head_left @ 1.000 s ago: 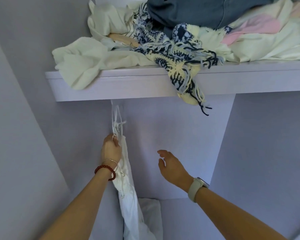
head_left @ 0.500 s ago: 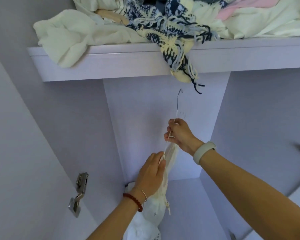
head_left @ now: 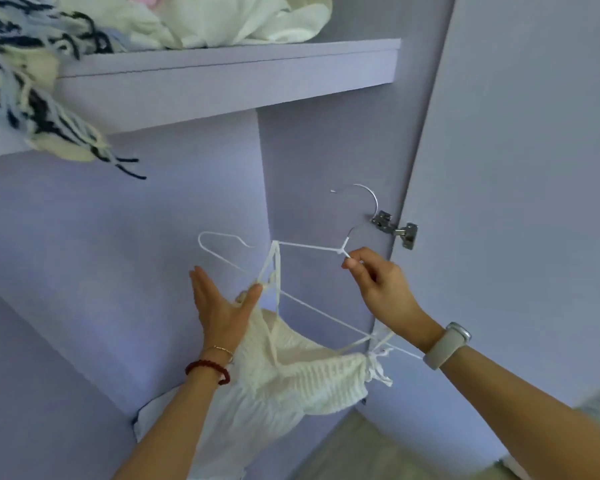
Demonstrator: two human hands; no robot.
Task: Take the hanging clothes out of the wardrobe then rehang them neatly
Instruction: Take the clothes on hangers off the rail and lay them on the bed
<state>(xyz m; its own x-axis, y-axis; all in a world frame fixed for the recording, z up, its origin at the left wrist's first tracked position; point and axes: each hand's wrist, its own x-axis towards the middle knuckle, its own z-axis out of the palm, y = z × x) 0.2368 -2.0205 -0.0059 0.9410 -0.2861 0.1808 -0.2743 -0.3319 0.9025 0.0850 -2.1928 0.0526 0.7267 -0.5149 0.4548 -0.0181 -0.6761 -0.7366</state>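
Since half a second ago you've brought the white top (head_left: 291, 379) on its hanger (head_left: 309, 249) out from under the shelf (head_left: 222, 77) and swung it broadside. Your left hand (head_left: 222, 310), fingers straight, catches a strap (head_left: 269, 268) with the thumb, so ease that strap along the wire while your right hand (head_left: 381, 289) pinches the neck steady. Hanger's long axis runs upper-left to lower-right, hook (head_left: 364, 199) up near the door hinge (head_left: 395, 230)
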